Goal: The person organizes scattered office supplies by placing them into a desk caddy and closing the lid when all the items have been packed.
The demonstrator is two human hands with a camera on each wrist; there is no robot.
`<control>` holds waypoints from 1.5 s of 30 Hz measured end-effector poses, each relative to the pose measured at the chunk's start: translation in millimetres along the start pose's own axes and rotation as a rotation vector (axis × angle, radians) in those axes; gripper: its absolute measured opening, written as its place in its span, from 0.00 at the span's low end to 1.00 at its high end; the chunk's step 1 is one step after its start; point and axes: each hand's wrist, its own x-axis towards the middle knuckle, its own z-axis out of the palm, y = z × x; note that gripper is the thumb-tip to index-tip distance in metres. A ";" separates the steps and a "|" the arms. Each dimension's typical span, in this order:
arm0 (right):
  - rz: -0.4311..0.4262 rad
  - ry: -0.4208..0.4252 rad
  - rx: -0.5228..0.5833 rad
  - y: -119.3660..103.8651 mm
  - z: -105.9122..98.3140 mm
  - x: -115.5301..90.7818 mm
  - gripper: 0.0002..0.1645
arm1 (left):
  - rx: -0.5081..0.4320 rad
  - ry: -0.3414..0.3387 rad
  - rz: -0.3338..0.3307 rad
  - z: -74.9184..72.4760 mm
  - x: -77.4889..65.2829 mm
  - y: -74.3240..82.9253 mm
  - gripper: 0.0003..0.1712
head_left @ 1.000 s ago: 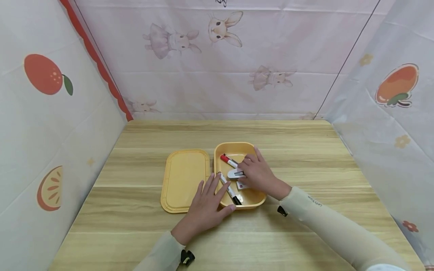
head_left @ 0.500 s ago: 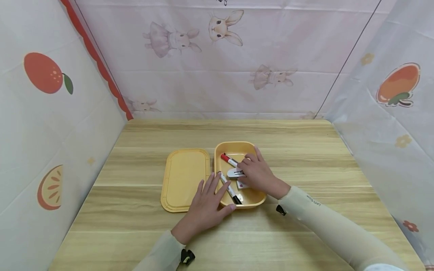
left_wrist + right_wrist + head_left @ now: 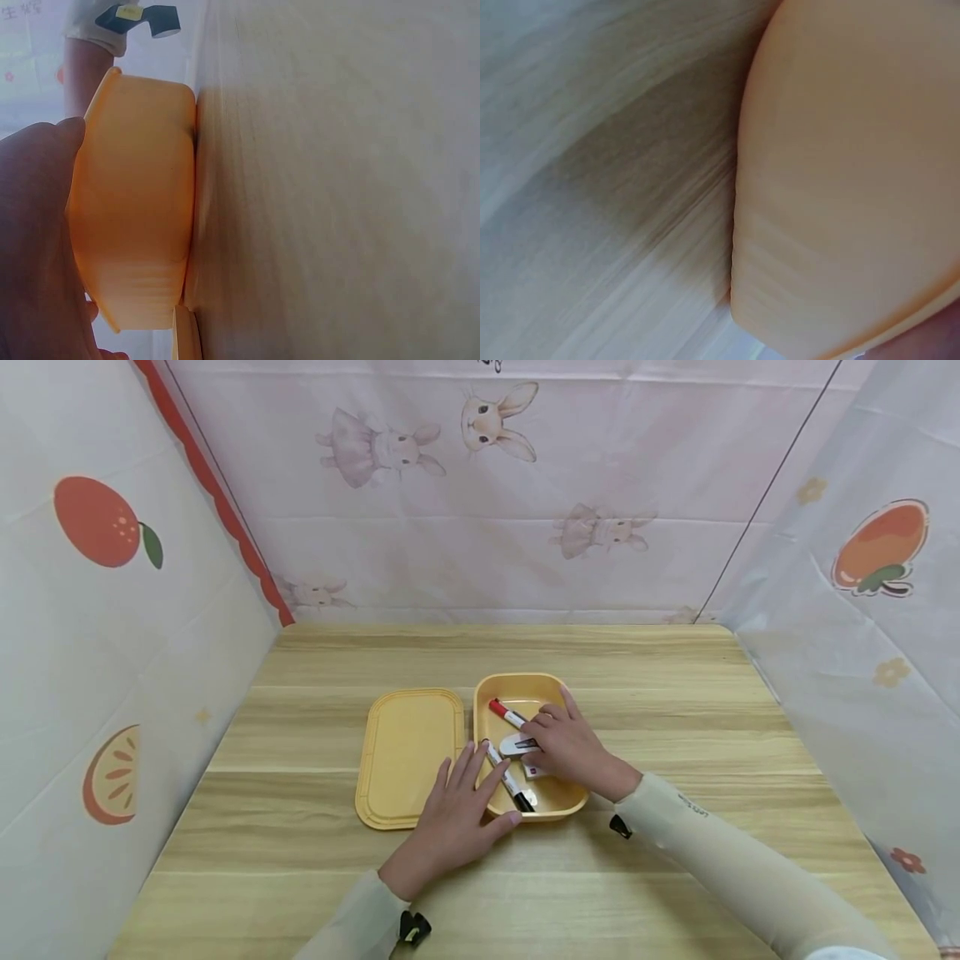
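A yellow plastic box stands on the table with small stationery inside. My right hand reaches over its right wall, and the thumb and fingers pinch a small white rounded object with a dark slot. Partly under that hand lies a small white block with a red mark. A red-capped marker points toward the far left corner; a black-capped marker slants along the near left side. My left hand rests with spread fingers over the box's near left rim, as the left wrist view of the box wall also shows.
The matching yellow lid lies flat, close to the left of the box. Light wood table surrounds both. Printed cloth walls rise behind and at the sides.
The white rounded object and the right-hand fingers have shifted very slightly left inside the box. My left hand stays where it was.
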 end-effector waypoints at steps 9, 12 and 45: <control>-0.017 0.044 0.039 -1.2 -0.2 -2.8 0.20 | -0.014 -0.001 -0.001 -0.8 1.3 1.3 0.47; -0.007 0.050 0.051 -2.1 -1.3 -3.3 0.18 | -0.010 -0.002 0.000 -0.7 1.3 1.1 0.48; 0.077 0.005 0.089 11.0 -4.7 -13.3 0.20 | 0.003 -0.032 0.021 1.0 17.9 9.9 0.49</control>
